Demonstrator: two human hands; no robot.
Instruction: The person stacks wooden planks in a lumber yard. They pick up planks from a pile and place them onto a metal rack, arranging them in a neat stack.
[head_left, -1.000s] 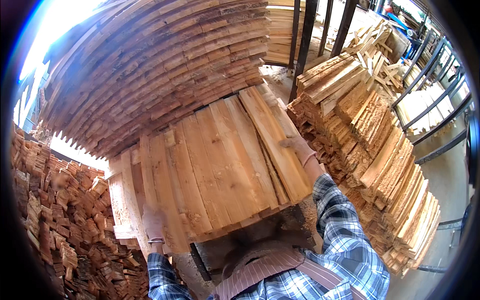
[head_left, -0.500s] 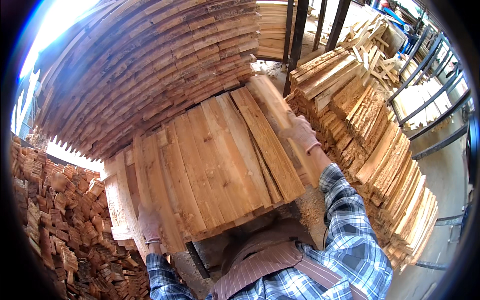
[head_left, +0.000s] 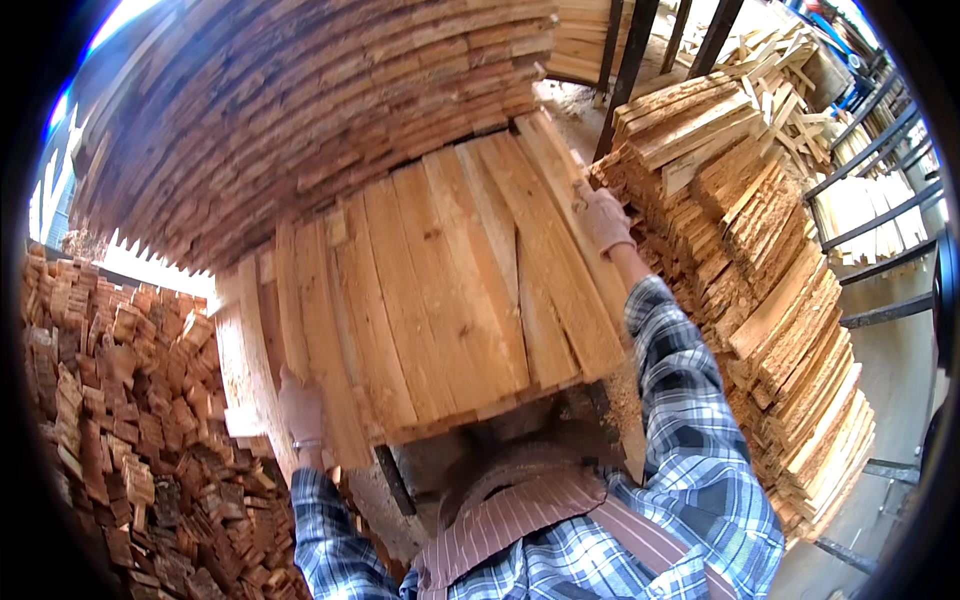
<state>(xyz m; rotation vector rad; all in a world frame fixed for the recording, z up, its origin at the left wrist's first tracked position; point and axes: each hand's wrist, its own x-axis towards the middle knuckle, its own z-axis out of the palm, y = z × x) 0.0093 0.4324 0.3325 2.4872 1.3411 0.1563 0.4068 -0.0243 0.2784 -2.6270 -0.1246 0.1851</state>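
Note:
Several long, light-brown wooden boards (head_left: 430,290) lie side by side in front of me, forming a flat panel. My right hand (head_left: 606,218), in a pale pinkish glove, grips the outer edge of the rightmost board (head_left: 560,180), which lies against its neighbour at the far end. My left hand (head_left: 301,408), gloved alike, holds the outer edge of a board (head_left: 322,350) near its close end; its fingers are partly hidden. A narrow, slanted gap shows between two boards right of the middle. Farther left, a paler board (head_left: 250,350) lies beside my left hand.
A tall stack of boards (head_left: 330,110) rises just beyond the panel. Cut wood pieces (head_left: 130,410) are heaped at the left. Stacked rough slats (head_left: 770,300) stand at the right, near dark metal posts (head_left: 628,75) and a rack (head_left: 880,230). Sawdust (head_left: 627,410) lies below the panel.
My right hand has drawn the rightmost board in against the others, closing the gap there. My left hand has slid a little farther up along its board. The view has shifted slightly.

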